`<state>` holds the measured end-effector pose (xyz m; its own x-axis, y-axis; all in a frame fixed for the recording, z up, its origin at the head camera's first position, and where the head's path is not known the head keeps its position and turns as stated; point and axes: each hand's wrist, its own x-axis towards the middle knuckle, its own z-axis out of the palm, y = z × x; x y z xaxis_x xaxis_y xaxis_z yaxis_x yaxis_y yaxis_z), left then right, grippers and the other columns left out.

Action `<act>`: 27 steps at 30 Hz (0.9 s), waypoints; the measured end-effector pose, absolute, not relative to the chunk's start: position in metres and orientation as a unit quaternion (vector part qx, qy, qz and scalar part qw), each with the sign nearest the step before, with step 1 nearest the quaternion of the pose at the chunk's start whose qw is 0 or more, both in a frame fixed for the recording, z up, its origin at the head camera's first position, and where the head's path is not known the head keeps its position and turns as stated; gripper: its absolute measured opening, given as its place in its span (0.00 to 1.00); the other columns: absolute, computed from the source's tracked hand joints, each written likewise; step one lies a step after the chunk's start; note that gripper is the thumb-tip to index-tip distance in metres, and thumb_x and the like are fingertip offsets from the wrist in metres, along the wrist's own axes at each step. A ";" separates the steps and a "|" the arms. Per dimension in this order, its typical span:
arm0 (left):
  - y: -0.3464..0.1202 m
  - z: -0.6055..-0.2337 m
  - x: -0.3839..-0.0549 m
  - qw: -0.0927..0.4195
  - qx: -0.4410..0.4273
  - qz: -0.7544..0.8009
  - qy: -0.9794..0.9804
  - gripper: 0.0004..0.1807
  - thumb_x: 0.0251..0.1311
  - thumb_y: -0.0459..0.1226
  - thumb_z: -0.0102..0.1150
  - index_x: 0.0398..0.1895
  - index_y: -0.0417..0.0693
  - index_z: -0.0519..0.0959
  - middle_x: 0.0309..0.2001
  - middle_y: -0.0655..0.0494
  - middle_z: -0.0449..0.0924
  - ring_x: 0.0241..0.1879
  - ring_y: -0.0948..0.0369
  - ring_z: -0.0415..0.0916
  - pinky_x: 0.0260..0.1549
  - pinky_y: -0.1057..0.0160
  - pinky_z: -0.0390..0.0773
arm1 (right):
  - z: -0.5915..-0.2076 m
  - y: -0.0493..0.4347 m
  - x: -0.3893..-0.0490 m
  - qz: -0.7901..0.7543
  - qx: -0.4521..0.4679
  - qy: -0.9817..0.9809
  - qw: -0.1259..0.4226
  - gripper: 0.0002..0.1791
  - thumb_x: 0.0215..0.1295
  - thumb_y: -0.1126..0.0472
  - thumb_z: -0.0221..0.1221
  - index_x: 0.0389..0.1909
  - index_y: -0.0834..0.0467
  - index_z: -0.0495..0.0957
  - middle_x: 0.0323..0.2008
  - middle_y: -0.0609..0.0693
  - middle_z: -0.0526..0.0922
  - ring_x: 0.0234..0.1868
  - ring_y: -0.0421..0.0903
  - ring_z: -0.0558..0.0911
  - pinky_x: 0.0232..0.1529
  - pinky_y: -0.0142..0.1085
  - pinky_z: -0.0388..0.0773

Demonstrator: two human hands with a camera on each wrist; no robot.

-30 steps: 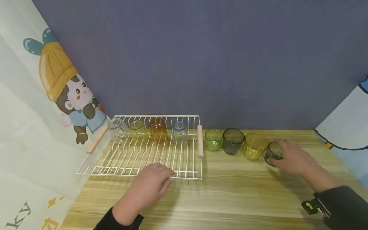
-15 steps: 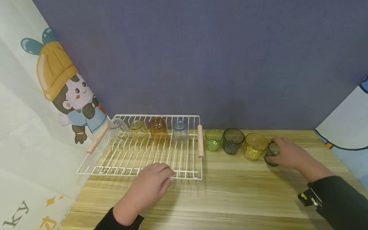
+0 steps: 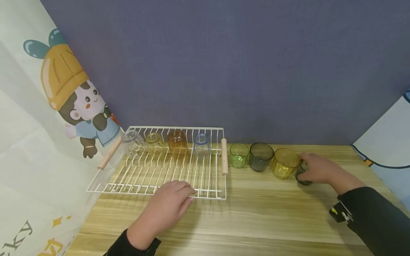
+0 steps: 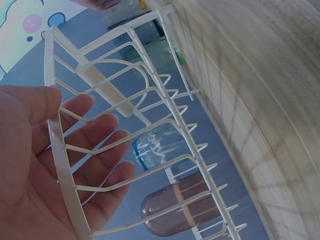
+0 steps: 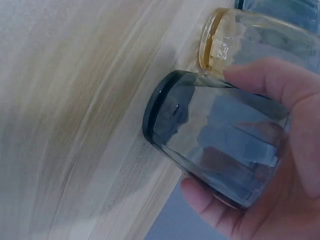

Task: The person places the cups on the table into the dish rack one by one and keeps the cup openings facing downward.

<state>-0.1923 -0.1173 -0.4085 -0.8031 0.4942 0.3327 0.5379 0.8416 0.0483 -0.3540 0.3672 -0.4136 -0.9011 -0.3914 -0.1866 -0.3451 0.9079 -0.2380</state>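
Observation:
My right hand (image 3: 321, 171) grips a small smoky grey glass (image 5: 220, 132) at the right end of a row on the table. In the right wrist view, thumb and fingers lie on opposite sides of it, and its thick base sits close to the wood. Left of it stand a yellow glass (image 3: 284, 165), a larger dark grey glass (image 3: 261, 160) and a green glass (image 3: 238, 156), rims up. My left hand (image 3: 169, 201) holds the front rim of a white wire rack (image 3: 128, 193), thumb on the bar, fingers curled under the wires.
Along the rack's back, bottoms up, stand a clear glass (image 3: 132, 142), a pale yellow glass (image 3: 155, 144), an amber glass (image 3: 177, 142) and a blue-tinted glass (image 3: 201, 145). Wooden handles (image 3: 224, 156) flank the rack. A grey-blue panel (image 3: 224, 71) rises behind the wooden table (image 3: 256, 220).
My right hand has shifted slightly left and back around the small grey glass, which now tucks closer beside the yellow one. The left hand keeps its place on the rack.

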 end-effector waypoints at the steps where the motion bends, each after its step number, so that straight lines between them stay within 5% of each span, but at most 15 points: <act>1: -0.117 -0.408 -0.192 0.154 -0.272 -0.071 -0.947 0.12 0.65 0.48 0.57 0.46 0.57 0.82 0.46 0.65 0.81 0.48 0.62 0.76 0.52 0.55 0.77 | -0.413 0.367 -0.355 -0.099 -0.191 0.969 0.119 0.51 0.56 0.48 0.66 0.68 0.77 0.55 0.61 0.80 0.63 0.59 0.77 0.64 0.46 0.60 0.75; 13: -0.116 -0.406 -0.192 0.149 -0.273 -0.074 -0.948 0.11 0.65 0.46 0.58 0.46 0.56 0.83 0.45 0.64 0.82 0.48 0.62 0.77 0.53 0.55 0.77 | -0.415 0.369 -0.355 -0.094 -0.191 0.970 0.115 0.52 0.55 0.44 0.67 0.68 0.76 0.56 0.59 0.79 0.66 0.54 0.74 0.71 0.43 0.57 0.77; 20: -0.116 -0.406 -0.192 0.151 -0.272 -0.080 -0.947 0.11 0.65 0.47 0.58 0.46 0.56 0.83 0.46 0.64 0.82 0.49 0.62 0.76 0.53 0.55 0.77 | -0.406 0.386 -0.350 -0.164 -0.173 0.967 0.094 0.39 0.56 0.40 0.66 0.56 0.65 0.68 0.51 0.70 0.72 0.48 0.66 0.74 0.34 0.47 0.76; 27: -0.118 -0.406 -0.191 0.153 -0.272 -0.079 -0.947 0.12 0.66 0.48 0.57 0.47 0.57 0.83 0.47 0.64 0.82 0.49 0.62 0.76 0.54 0.55 0.77 | -0.399 0.413 -0.319 -0.244 -0.094 0.965 0.028 0.44 0.62 0.38 0.60 0.64 0.68 0.61 0.57 0.72 0.66 0.50 0.71 0.74 0.31 0.48 0.80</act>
